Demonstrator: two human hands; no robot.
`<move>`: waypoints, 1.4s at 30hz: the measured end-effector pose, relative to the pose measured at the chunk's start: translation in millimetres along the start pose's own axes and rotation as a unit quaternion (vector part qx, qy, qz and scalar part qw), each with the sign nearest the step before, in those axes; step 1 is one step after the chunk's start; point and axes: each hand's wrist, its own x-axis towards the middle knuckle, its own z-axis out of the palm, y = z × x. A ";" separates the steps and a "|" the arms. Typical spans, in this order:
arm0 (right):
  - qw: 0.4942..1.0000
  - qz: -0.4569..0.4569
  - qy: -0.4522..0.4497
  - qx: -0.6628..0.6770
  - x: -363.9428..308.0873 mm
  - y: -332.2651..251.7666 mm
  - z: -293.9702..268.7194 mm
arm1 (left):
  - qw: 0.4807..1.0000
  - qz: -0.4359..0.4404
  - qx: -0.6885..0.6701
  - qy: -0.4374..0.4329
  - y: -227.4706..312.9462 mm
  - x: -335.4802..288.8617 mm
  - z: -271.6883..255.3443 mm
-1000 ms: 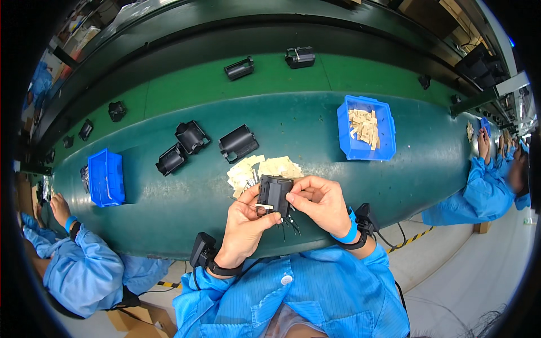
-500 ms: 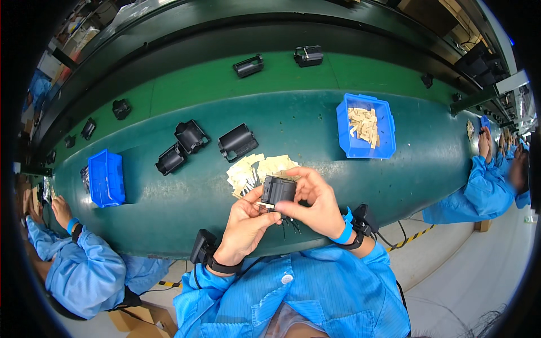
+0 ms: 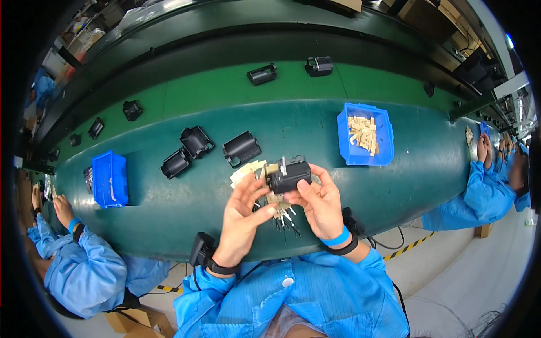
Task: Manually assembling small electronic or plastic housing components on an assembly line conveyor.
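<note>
A small black plastic housing (image 3: 288, 175) with a metal pin sticking up is held in front of my chest, over the green bench. My right hand (image 3: 319, 204) grips it from below and the side. My left hand (image 3: 243, 217) is just left of it, fingers spread, fingertips touching its lower left edge. Under my hands lie beige flat pieces (image 3: 248, 170) and several thin metal pins (image 3: 286, 218).
Three more black housings (image 3: 241, 149) (image 3: 196, 141) (image 3: 175, 163) lie on the bench to the upper left. A blue bin of beige parts (image 3: 365, 136) stands to the right, another blue bin (image 3: 110, 179) at left. Black parts (image 3: 262, 74) ride the green belt behind. Co-workers' hands (image 3: 62, 208) (image 3: 480, 147) work at both sides.
I have turned the black housing in my hands and lifted it slightly; my left fingers have opened away from it. Parts on the belt have shifted right.
</note>
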 end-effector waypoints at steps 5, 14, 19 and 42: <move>0.997 -0.010 0.008 0.077 -9.9 16.8 17.3 | 0.997 0.014 -0.054 0.061 -10.7 -0.5 21.2; 0.713 -0.416 0.011 -0.564 -26.1 -41.3 3.8 | 1.000 -0.005 -0.022 0.016 20.3 0.2 16.6; 0.629 -0.462 -0.038 -0.625 2.2 -42.7 19.5 | 0.999 -0.034 0.020 -0.034 18.8 -8.3 20.1; 0.541 -0.524 -0.050 -0.656 -17.6 -23.2 11.9 | 0.994 -0.082 -0.066 -0.010 19.0 -7.7 13.8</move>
